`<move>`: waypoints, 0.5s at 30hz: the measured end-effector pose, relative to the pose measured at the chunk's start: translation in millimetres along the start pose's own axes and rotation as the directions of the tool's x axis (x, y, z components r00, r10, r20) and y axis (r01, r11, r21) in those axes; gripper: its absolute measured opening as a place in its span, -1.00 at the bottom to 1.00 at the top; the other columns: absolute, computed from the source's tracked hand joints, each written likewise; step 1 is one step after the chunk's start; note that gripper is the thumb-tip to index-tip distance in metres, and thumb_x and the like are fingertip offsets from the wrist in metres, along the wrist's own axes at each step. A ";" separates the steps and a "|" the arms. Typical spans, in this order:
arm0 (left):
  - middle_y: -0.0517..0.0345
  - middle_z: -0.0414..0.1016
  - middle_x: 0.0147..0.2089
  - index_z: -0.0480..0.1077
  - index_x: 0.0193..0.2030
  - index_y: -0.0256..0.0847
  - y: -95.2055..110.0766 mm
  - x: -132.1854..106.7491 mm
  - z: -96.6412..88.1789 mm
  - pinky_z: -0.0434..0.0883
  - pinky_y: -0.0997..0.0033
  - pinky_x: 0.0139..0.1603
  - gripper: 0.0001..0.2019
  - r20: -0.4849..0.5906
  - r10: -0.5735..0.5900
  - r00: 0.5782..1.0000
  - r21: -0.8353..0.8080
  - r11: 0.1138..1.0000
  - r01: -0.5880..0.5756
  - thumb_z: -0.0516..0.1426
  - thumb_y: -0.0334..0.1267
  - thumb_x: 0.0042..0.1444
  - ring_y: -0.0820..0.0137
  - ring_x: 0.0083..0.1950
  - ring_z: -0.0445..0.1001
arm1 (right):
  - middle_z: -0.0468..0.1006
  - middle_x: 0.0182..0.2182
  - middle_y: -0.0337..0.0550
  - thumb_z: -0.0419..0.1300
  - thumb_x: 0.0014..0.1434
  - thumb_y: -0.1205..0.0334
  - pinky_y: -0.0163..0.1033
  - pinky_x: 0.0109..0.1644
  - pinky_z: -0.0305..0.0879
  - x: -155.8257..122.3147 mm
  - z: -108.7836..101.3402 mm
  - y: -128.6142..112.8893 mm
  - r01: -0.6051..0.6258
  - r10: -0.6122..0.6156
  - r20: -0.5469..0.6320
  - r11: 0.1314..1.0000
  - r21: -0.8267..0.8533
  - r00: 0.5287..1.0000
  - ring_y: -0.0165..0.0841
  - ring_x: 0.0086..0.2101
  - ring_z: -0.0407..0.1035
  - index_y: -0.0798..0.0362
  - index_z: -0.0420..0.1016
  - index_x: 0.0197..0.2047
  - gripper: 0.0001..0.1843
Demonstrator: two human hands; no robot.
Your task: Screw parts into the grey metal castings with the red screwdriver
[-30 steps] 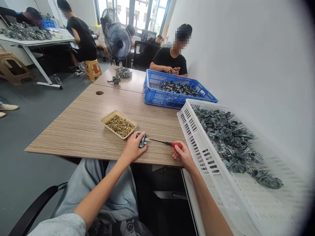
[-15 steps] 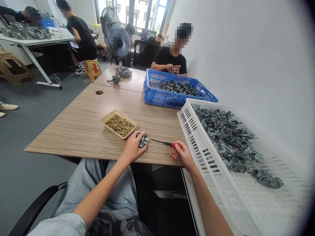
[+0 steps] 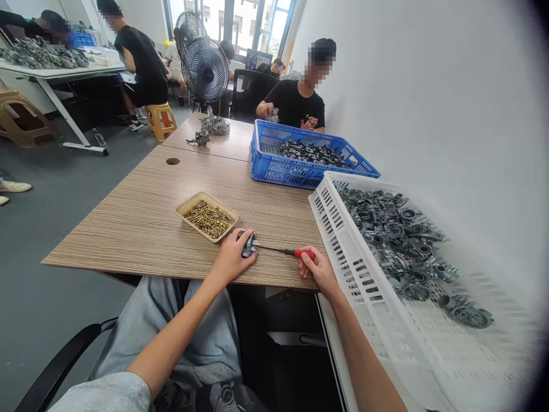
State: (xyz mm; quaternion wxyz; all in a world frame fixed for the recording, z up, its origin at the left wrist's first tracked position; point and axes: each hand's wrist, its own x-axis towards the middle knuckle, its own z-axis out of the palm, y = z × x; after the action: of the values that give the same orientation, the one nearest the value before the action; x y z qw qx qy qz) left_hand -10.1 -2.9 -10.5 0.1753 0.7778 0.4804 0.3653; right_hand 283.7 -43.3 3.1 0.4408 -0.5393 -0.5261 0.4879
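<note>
At left on the tabletop (image 3: pixel 128 229), a cream tray (image 3: pixel 189 205) held brass-coloured pins (image 3: pixel 209 218). Just right of it, the left hand (image 3: pixel 234 254) clasped a grey carburetor-like casting (image 3: pixel 247 246), whose brass-coloured fitting (image 3: pixel 257 244) faced right, toward the red-handled screwdriver (image 3: pixel 286 251) gripped in the right hand (image 3: pixel 316 266). Within 0.5 s the handle had shifted slightly left, so the tip probably sat closer against the fitting. Beyond the blue crate (image 3: pixel 278 175), a co-worker (image 3: pixel 300 103) had parted 2 hands, 1 holding a grey part (image 3: pixel 273 115). The left hand hid much of the casting; whether the tip was seated could not be told. At right, the white crate's near end was cut off.
</note>
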 end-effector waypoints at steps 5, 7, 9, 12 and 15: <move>-0.08 0.35 0.28 0.28 0.38 -0.07 0.8 0.1 -0.5 0.39 0.05 0.36 -0.36 -0.003 0.005 1.000 0.003 1.000 -0.005 0.28 -0.22 0.17 0.07 0.29 0.41 | 0.48 -0.51 -0.30 0.31 0.27 -0.22 -0.32 -0.55 0.29 1.2 -0.9 2.8 0.005 -0.003 -0.033 0.998 0.061 0.999 -0.41 -0.59 0.35 -0.03 0.42 -0.16 -0.58; -0.09 0.35 0.29 0.28 0.38 -0.08 0.5 0.0 -0.1 0.39 0.05 0.37 -0.37 -0.002 0.003 1.000 0.005 1.000 -0.003 0.28 -0.22 0.17 0.07 0.29 0.41 | 0.48 -0.51 -0.30 0.32 0.25 -0.24 -0.33 -0.57 0.28 2.0 -2.7 5.1 0.008 -0.002 -0.057 0.995 0.099 0.998 -0.41 -0.59 0.36 -0.03 0.42 -0.17 -0.56; -0.09 0.35 0.29 0.28 0.39 -0.09 -0.1 -0.1 0.4 0.39 0.05 0.37 -0.37 0.002 0.002 1.000 0.003 1.000 -0.002 0.27 -0.22 0.17 0.07 0.30 0.41 | 0.49 -0.50 -0.29 0.33 0.23 -0.26 -0.33 -0.58 0.27 2.7 -4.1 6.7 0.013 -0.003 -0.079 0.992 0.127 0.997 -0.41 -0.59 0.37 -0.04 0.42 -0.16 -0.54; -0.09 0.35 0.28 0.27 0.39 -0.09 -1.0 -0.2 1.0 0.38 0.04 0.38 -0.36 0.002 0.002 1.000 0.000 1.000 -0.002 0.27 -0.23 0.17 0.07 0.30 0.41 | 0.52 -0.46 -0.26 0.34 0.22 -0.26 -0.33 -0.57 0.28 3.2 -5.2 6.8 0.018 -0.005 -0.089 0.990 0.140 0.996 -0.41 -0.57 0.39 -0.04 0.42 -0.15 -0.53; -0.08 0.35 0.28 0.27 0.39 -0.08 -1.3 -0.2 1.1 0.39 0.04 0.37 -0.36 -0.001 0.007 1.000 -0.001 1.000 -0.007 0.27 -0.22 0.17 0.07 0.29 0.41 | 0.55 -0.42 -0.23 0.34 0.22 -0.25 -0.32 -0.55 0.29 3.0 -5.2 5.1 0.017 -0.007 -0.077 0.992 0.128 0.997 -0.40 -0.56 0.41 -0.04 0.42 -0.12 -0.53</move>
State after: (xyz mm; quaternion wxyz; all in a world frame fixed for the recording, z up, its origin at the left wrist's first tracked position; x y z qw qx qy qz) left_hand -10.1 -2.4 -12.1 0.1741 0.7792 0.4776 0.3665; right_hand 289.5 -40.3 -1.4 0.4975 -0.5248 -0.4796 0.4970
